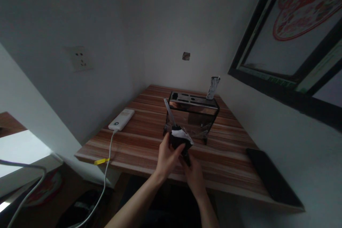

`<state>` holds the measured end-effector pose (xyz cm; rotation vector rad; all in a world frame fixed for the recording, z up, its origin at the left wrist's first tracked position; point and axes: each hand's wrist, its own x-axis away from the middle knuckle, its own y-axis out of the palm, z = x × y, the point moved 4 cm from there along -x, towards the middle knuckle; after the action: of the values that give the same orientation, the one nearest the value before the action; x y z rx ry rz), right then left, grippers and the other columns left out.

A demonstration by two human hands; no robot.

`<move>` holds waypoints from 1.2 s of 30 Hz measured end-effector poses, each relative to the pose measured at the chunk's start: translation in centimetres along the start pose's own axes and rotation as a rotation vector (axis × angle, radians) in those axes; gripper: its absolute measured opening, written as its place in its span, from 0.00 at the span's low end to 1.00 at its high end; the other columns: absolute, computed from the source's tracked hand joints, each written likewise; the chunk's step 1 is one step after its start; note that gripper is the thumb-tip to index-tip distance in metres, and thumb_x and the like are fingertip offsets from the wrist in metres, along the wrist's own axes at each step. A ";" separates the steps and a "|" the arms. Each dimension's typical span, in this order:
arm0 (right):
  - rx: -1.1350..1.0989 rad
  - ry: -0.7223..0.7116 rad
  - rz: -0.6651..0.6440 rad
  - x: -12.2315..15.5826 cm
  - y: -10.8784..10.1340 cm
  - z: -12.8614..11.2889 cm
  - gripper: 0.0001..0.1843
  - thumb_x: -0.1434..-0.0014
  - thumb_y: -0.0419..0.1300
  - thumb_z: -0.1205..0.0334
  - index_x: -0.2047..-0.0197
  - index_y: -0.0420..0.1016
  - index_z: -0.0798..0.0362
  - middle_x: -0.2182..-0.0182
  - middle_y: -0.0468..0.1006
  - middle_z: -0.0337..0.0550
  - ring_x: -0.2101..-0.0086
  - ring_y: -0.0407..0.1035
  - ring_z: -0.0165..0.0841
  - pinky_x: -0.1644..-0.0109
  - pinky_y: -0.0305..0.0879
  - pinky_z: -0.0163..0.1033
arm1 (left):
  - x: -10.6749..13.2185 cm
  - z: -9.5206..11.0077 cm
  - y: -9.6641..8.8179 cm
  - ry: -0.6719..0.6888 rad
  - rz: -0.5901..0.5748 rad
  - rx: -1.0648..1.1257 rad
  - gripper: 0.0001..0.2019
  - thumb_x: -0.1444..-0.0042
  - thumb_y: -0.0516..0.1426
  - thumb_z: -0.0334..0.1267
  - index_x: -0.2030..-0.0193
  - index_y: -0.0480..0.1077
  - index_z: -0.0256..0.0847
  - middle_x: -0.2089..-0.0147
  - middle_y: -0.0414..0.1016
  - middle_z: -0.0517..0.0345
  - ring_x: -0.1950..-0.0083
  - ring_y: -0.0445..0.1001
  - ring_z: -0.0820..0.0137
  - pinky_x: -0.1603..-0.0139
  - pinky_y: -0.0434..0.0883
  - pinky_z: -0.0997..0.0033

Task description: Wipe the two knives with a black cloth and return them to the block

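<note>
Both my hands are together over the table's front part, around a slim tool with a narrow grey shaft [169, 110] pointing up and away to the left. My left hand [166, 156] grips a black and white bundle [181, 137] at the shaft's lower end; whether it is cloth or a sleeve I cannot tell. Below it, my right hand [193, 172] is closed around the dark handle [186, 158]. Just behind stands a knife block [192, 108] with slots in its top and plastic film on its side. A plastic-wrapped piece [213, 87] sticks up from its right end.
A white power bank [121, 119] lies on the wood-grain table [149, 121] at left, its white cable [107, 171] hanging over the edge near a yellow tag [100, 161]. A black flat phone-like slab [272, 176] lies at right. Walls bound the back and right, with a framed picture [301, 35].
</note>
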<state>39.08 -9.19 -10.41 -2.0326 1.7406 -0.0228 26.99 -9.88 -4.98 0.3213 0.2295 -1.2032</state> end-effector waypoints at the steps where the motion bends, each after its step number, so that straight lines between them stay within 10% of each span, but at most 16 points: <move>1: 0.005 -0.008 -0.003 0.0 0.0 -0.1 0.19 0.43 0.55 0.50 0.57 0.76 0.55 0.65 0.81 0.49 0.63 0.75 0.42 0.62 0.68 0.38 | -0.2 0.2 -0.2 0.009 0.000 0.007 0.15 0.54 0.61 0.36 0.58 0.66 0.39 0.61 0.74 0.56 0.58 0.73 0.67 0.57 0.69 0.72; 36: 0.075 -0.047 -0.034 0.5 0.0 -0.3 0.20 0.42 0.54 0.48 0.61 0.77 0.56 0.69 0.80 0.48 0.64 0.75 0.41 0.62 0.67 0.36 | -9.7 8.0 -5.1 0.284 0.202 0.250 0.15 0.57 0.64 0.39 0.62 0.73 0.36 0.61 0.78 0.53 0.59 0.75 0.66 0.57 0.69 0.71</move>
<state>39.08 -9.74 -10.32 -1.9930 1.6521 -0.0492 18.93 -5.92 5.13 0.7200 0.2857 -0.9846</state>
